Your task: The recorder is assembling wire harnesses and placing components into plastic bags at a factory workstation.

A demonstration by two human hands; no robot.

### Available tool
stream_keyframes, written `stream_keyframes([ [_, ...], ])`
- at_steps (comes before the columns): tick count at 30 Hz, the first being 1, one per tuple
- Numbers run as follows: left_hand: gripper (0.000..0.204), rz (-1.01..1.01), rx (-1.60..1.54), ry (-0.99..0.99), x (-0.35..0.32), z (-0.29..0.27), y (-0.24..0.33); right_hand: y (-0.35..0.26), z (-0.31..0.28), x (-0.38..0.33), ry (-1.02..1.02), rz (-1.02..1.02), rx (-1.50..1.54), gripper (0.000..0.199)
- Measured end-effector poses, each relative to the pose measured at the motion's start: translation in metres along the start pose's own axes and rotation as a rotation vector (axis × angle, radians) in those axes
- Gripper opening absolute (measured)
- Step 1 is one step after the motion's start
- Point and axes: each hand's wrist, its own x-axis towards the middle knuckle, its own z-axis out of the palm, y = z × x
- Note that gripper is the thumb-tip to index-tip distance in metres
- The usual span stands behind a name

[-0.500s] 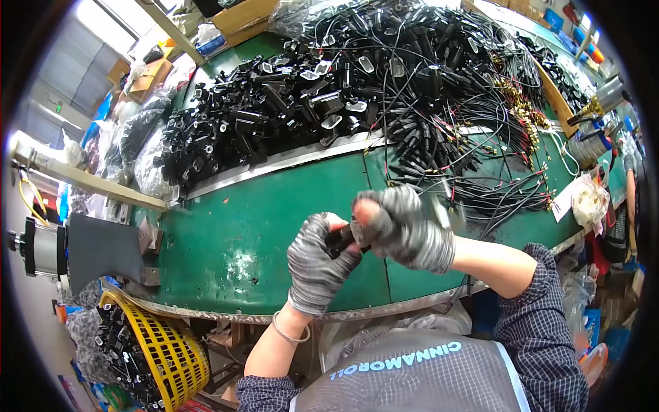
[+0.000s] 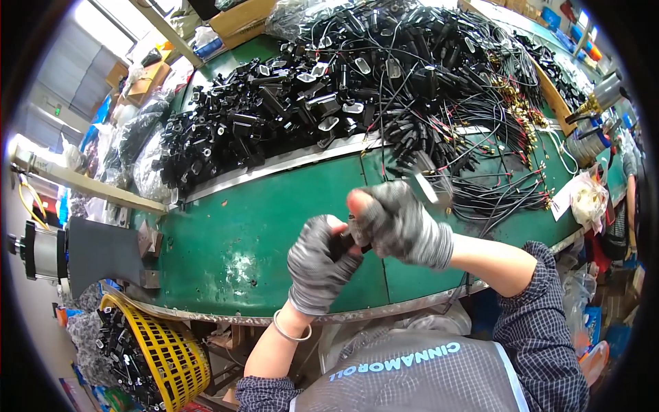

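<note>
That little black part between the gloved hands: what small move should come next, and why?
Probably set it down on the green table. Both gloved hands, left hand and right hand, grip the small black part together above a bare patch, and the right hand is motion-blurred. The pile of black parts and the cables lie farther back.

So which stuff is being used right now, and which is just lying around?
In use:
left hand
right hand
small black part pinched between them

Just lying about:
heap of black plastic parts
tangle of black cables
yellow basket
green table
</note>
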Motion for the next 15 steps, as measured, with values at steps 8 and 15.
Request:
stream_keyframes([
  [8,0.039,-0.098,0.067,-0.182,-0.008,0.002,-0.026,-0.003,-0.012,0.008,0.022,-0.144,0.249,0.051],
  [15,0.031,-0.039,-0.079,-0.081,-0.001,0.002,-0.008,0.011,0.021,0.000,0.056,-0.480,-0.356,0.043],
])
